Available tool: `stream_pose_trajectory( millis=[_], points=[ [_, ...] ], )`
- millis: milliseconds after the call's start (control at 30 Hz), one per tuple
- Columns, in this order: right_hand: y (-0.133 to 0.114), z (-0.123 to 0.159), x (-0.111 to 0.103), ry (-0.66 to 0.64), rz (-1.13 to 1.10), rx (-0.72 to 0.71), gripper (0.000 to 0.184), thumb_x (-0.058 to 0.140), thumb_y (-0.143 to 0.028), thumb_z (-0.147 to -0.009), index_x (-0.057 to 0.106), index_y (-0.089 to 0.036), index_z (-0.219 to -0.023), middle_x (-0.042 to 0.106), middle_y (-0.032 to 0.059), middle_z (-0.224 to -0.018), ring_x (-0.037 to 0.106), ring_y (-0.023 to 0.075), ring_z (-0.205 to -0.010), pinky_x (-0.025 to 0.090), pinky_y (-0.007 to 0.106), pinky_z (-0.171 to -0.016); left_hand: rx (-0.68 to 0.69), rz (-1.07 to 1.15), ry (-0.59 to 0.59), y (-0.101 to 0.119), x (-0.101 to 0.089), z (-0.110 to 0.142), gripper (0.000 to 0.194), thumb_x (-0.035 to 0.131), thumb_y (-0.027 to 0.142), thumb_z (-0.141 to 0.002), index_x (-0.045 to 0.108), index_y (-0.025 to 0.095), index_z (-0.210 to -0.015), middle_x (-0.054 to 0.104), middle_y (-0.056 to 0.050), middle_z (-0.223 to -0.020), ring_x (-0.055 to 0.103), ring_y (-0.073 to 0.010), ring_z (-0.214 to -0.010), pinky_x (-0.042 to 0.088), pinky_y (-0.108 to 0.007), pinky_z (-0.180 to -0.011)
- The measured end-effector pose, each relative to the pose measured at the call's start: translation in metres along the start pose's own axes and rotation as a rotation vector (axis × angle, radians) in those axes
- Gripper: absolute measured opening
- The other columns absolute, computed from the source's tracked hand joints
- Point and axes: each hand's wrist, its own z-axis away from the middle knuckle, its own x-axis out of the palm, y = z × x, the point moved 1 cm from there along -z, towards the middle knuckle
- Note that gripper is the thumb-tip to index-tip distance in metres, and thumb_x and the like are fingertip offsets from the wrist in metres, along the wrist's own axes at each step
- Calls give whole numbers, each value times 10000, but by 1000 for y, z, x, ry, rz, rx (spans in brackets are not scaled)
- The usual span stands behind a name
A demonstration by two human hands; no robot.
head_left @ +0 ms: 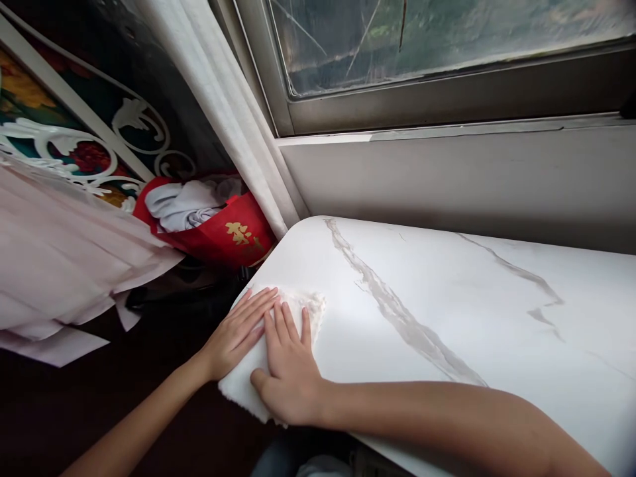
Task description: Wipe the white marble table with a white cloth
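A white fluffy cloth lies flat over the left end of a white marble-patterned tabletop. Its near edge hangs past the table's edge. My left hand rests on the cloth's left side, fingers stretched out and pointing to the far right. Beside it, my right hand presses flat on the cloth with fingers spread. The fingertips of the two hands nearly meet near the middle of the cloth.
A red bag with grey-white fabric inside stands past the table's left corner. Pale pink fabric hangs at left, by a white scrollwork frame. A white curtain and a window are behind the table.
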Motion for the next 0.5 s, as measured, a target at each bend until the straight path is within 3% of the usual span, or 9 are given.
stream_pose_trajectory(
  millis=[133, 267, 367, 500],
  points=[
    [2, -13, -6, 0, -45, 46, 729, 373, -321, -876, 62, 9, -1447, 4, 179, -1522, -99, 229, -1390, -89, 497, -1110, -13, 16, -31, -7, 0, -8, 485, 244, 266, -975, 190, 237, -1456, 292, -43, -1486, 244, -222, -1364, 168, -474, -1121],
    [16, -50, -19, 123, 74, 123, 663, 300, -332, -905, 135, 23, -1441, 114, 209, -1511, -4, 285, -1397, -36, 526, -1106, -59, 17, -36, -34, 6, -43, 488, 224, 313, -966, 261, 195, -1438, 322, -59, -1471, 249, -208, -1362, 138, -442, -1129],
    [44, -87, -40, 281, 227, 192, 594, 256, -284, -914, 218, 10, -1429, 233, 200, -1488, 115, 272, -1394, -11, 505, -1110, -91, -3, -15, -62, 18, -94, 513, 196, 322, -944, 308, 162, -1418, 351, -74, -1455, 270, -192, -1353, 136, -412, -1129],
    [97, -126, -83, 454, 393, 226, 555, 229, -259, -926, 277, 12, -1408, 300, 170, -1470, 207, 219, -1375, 29, 426, -1123, -87, -45, 9, -86, 35, -183, 506, 230, 282, -916, 352, 150, -1389, 355, -73, -1452, 283, -172, -1346, 139, -397, -1123]
  ],
)
